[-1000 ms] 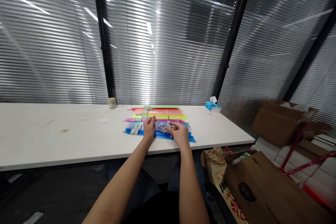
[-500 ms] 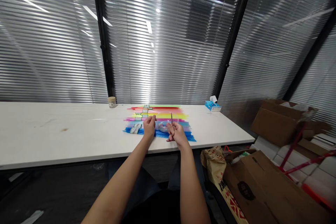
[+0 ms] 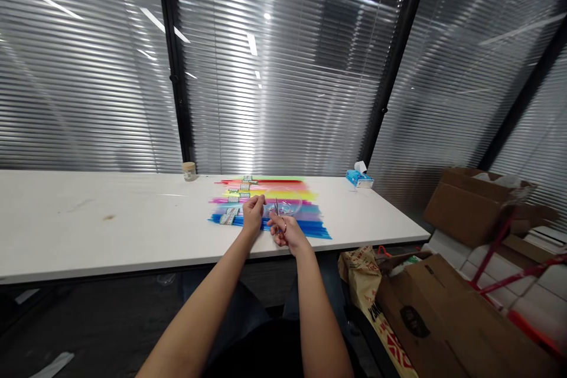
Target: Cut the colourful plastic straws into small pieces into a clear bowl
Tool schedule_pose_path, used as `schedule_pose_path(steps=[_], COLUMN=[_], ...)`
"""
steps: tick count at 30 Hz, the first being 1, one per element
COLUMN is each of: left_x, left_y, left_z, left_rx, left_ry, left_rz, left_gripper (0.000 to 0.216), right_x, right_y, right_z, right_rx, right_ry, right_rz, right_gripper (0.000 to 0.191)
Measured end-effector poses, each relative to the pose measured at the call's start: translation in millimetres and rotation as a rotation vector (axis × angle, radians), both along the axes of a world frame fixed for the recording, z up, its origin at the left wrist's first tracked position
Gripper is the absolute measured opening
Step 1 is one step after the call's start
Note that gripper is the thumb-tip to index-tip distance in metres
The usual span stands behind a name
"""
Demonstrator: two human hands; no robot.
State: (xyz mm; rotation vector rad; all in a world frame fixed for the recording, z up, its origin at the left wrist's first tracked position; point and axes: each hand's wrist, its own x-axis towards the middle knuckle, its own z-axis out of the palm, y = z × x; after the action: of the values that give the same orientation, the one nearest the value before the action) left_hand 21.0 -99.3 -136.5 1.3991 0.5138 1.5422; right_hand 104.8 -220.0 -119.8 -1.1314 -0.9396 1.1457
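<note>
My right hand (image 3: 286,233) is closed around a pair of scissors (image 3: 277,208), its blades pointing up and away from me. Just to the left, my left hand (image 3: 253,213) has its fingers pinched together; whatever they hold is too small to make out. Beneath both hands lie bundles of thin, straw-like strips in rainbow colours, with the blue bundle (image 3: 312,229) nearest me and a yellow one (image 3: 303,195) farther back. Printed paper labels (image 3: 229,216) wrap their left ends. Behind the scissors sits a clear round bowl (image 3: 293,208) with small pieces in it, partly hidden by my right hand.
The white table (image 3: 133,218) runs along a wall of blinds. On it stand a lidded jar (image 3: 189,172) at the back left and a blue tissue pack (image 3: 359,178) at the back right. Cardboard boxes (image 3: 456,319) and a paper bag (image 3: 370,289) crowd the floor on the right.
My right hand has moved left with the scissors, closer to my left hand, uncovering more of the clear bowl. My left hand has barely moved.
</note>
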Motion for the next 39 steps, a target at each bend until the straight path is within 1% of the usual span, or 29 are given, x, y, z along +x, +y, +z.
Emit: schedule_pose_path(steps=[6, 14, 22, 29, 39], left_x=[-1.5, -1.8, -2.4, -2.3, -4.2], left_y=[-1.8, -2.4, -0.6, -0.9, -2.9], left_z=[1.9, 2.6, 0.5, -0.7, -0.4], left_rx=[0.009, 0.018, 0.029, 0.071, 0.086], left_ry=[0.014, 0.036, 0.062, 0.086, 0.109], left_rz=[-0.016, -0.022, -0.036, -0.046, -0.049], left_gripper=[0.044, 0.041, 0.042, 0.048, 0.045], right_x=[-4.4, -7.7, -8.5, -5.8, -3.9], right_y=[3.1, 5.8, 5.6, 6.4, 8.1], right_z=[-1.6, -5.1, -5.7, -7.0, -12.3], right_rx=[0.035, 0.048, 0.047, 0.05, 0.058], right_ry=[-0.02, -0.014, 0.024, 0.059, 0.062], right_rz=[-0.058, -0.1, -0.109, -0.11, -0.124], right_gripper=[0.061, 0.065, 0.066, 0.066, 0.064])
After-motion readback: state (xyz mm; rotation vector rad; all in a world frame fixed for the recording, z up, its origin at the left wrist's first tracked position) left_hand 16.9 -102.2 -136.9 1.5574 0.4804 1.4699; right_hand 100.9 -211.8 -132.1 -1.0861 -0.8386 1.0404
